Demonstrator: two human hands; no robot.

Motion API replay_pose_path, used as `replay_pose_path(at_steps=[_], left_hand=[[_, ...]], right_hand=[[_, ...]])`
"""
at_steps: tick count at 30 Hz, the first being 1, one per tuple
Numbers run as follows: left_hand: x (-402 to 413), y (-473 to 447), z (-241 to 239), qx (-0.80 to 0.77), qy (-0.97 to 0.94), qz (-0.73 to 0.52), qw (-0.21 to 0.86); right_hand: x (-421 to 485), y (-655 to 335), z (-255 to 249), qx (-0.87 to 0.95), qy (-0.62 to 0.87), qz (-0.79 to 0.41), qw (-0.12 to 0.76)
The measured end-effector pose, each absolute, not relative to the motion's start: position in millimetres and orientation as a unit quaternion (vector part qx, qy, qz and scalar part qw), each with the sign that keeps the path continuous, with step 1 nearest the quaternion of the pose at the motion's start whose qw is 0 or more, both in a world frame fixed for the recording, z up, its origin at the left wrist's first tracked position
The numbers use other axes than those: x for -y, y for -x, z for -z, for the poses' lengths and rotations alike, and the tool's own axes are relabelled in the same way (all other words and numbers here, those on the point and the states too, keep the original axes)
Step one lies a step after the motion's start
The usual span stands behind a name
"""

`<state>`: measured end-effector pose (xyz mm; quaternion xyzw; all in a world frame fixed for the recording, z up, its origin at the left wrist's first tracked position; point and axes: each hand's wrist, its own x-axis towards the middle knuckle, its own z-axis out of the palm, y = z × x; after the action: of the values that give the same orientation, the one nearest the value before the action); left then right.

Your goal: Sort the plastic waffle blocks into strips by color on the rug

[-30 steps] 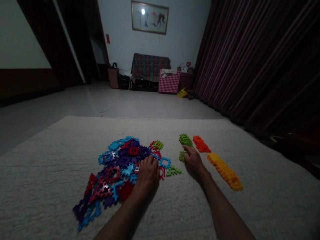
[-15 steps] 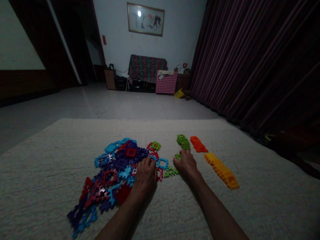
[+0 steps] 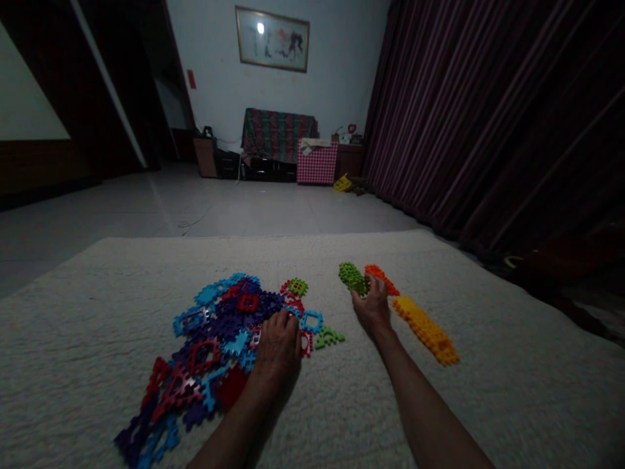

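Note:
A heap of flat interlocking plastic pieces [image 3: 215,332] in blue, purple and red lies on a cream rug [image 3: 439,404]. My left hand [image 3: 277,350] rests palm down on the heap's right edge, its fingers curled over the pieces. My right hand [image 3: 374,306] reaches forward to a green pile [image 3: 352,277], fingers closed on a green piece at its near end. An orange pile [image 3: 381,279] lies just right of my right hand, and a yellow row [image 3: 426,329] runs further right. Loose green pieces [image 3: 328,337] [image 3: 297,286] sit between the hands.
The rug ends at a grey tiled floor [image 3: 234,208]. A dark striped curtain [image 3: 488,117] hangs along the right. At the far wall stand a covered cabinet [image 3: 278,137], a checked pink box [image 3: 317,163] and a framed picture [image 3: 272,38].
My right hand picked up a green piece from near the loose ones and moved forward to the green pile. My left hand stayed on the heap. The view shifted slightly right.

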<state>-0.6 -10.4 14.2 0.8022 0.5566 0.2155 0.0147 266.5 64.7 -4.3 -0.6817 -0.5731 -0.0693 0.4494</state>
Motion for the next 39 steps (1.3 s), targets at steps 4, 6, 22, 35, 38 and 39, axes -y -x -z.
replay_pose_path(at_steps=[4, 6, 22, 35, 38, 39], left_hand=[[10.0, 0.5, -14.6, -0.558, -0.802, -0.212, 0.018], [10.0, 0.5, -13.9, -0.557, -0.802, -0.215, 0.016], [9.7, 0.6, -6.8, -0.562, -0.786, -0.256, 0.02], [9.1, 1.2, -5.3, -0.57, -0.777, -0.266, 0.031], [10.4, 0.3, -10.1, -0.576, -0.773, -0.262, 0.039], [10.9, 0.0, -11.7, -0.579, -0.771, -0.261, 0.041]], right_hand=[[-66.6, -262.6, 6.1, 0.58, 0.68, 0.067, 0.443], [-67.5, -261.9, 7.3, 0.579, 0.682, 0.065, 0.441], [-57.0, -230.7, 4.6, 0.667, 0.55, 0.048, 0.5], [-98.7, -180.7, 18.6, 0.8, 0.462, -0.045, 0.379], [-104.0, -167.4, 14.4, 0.801, 0.488, -0.05, 0.344], [-104.2, -164.4, 13.1, 0.802, 0.493, -0.05, 0.333]])
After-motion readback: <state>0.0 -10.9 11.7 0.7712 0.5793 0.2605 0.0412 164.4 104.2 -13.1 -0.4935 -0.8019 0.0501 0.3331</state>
